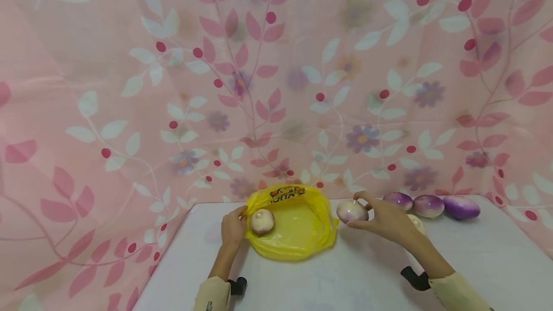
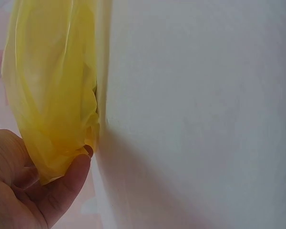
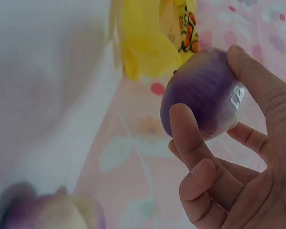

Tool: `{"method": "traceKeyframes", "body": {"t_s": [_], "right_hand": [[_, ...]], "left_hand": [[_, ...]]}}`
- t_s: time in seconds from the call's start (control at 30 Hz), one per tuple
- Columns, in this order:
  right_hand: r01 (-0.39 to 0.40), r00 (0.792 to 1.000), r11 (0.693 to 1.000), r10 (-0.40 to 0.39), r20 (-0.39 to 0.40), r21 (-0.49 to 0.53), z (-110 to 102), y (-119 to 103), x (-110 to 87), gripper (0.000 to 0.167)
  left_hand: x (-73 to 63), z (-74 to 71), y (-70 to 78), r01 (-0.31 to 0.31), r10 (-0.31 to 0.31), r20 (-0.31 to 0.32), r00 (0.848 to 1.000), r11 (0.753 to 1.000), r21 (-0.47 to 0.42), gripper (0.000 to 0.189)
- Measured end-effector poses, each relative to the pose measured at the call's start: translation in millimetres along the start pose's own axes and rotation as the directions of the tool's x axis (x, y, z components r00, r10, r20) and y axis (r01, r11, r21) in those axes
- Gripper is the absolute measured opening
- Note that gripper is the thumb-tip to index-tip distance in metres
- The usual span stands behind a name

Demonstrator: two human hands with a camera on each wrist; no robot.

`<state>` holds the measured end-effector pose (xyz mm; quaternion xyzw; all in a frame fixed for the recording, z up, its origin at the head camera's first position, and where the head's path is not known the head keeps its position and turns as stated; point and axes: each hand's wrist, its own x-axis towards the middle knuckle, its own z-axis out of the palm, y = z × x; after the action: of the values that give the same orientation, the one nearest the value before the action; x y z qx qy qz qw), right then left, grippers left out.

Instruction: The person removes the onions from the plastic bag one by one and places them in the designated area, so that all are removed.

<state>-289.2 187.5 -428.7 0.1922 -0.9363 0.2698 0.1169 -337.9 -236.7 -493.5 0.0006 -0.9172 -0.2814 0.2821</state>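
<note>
A yellow plastic bag lies with its mouth spread wide, and one turnip sits inside it at the left. My left hand pinches the bag's left rim between thumb and fingers; in the left wrist view the yellow film bunches at the fingertips. To the right of the bag, my right hand grips a purple-and-white turnip, with thumb and fingers around its sides. This turnip is held just beyond the bag's right edge.
Three purple turnips stand in a row at the table's back right. A paler turnip is partly hidden behind my right wrist. The white table meets a pink floral curtain at its back edge.
</note>
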Motion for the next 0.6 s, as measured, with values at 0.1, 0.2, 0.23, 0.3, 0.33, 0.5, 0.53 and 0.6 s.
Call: {"method": "traceKeyframes", "body": {"t_s": [0.1,0.2,0.23,0.3,0.33,0.5,0.53,0.6], "right_hand": [[-0.022,1.000,1.000,0.022,0.013,-0.007,-11,8,-5.1,0.073],[-0.019,1.000,0.999,0.019,0.002,-0.028,-19,19,-9.2,0.072],[-0.022,1.000,0.999,0.022,0.001,-0.028,-21,23,-10.6,0.072],[-0.037,0.999,0.999,0.037,0.007,-0.037,-25,30,-13.6,0.073],[-0.051,0.999,0.998,0.051,0.013,-0.042,-26,33,-15.2,0.073],[-0.094,0.995,0.994,0.096,0.041,-0.061,-38,42,-23.8,0.075],[-0.090,0.995,0.994,0.093,0.038,-0.070,-41,43,-25.2,0.074],[-0.079,0.996,0.994,0.081,0.023,-0.073,-47,48,-28.4,0.074]], "left_hand": [[-0.4,-0.7,0.0,-0.003,0.003,0.004,1.000,1.000,0.004,0.027],[-0.5,0.0,-0.9,-0.001,0.001,0.009,1.000,1.000,0.008,0.027],[-0.6,0.0,-1.2,0.000,0.000,0.012,1.000,1.000,0.007,0.027],[-0.8,0.1,-1.5,0.002,-0.002,0.016,1.000,1.000,0.005,0.027],[-0.8,0.3,-1.7,0.003,-0.003,0.016,1.000,1.000,0.005,0.027],[-0.5,-0.1,-2.1,-0.005,0.005,0.016,1.000,1.000,-0.001,0.028],[-0.3,0.2,-2.4,-0.010,0.010,0.014,1.000,1.000,-0.001,0.028],[-0.1,0.6,-2.6,-0.017,0.017,0.006,1.000,1.000,0.000,0.027]]}}
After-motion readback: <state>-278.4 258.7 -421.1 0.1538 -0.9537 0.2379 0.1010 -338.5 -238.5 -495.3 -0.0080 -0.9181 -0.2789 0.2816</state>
